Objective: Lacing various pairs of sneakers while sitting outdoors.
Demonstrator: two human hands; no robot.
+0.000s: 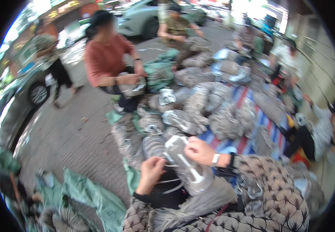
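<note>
A grey piece with white trim (177, 147), which looks like a shoe upper, stands at the end of a long nested stack of similar grey pieces (210, 193) lying across my lap. My right hand (200, 151) is closed on the piece's right edge. Beside its lower left edge, my left hand (151, 172) has its fingers pinched together; what they hold, if anything, is too blurred to make out. A thin pale strip (171, 188) curves over the dark cloth below my hands.
Many bundled grey stacks (196, 102) lie ahead on a striped sheet (263, 123). Green sacks (94, 197) lie at the lower left. A person in a red top (107, 63) handles a similar piece; several others sit around. Cars (136, 17) stand beyond the paving (71, 135).
</note>
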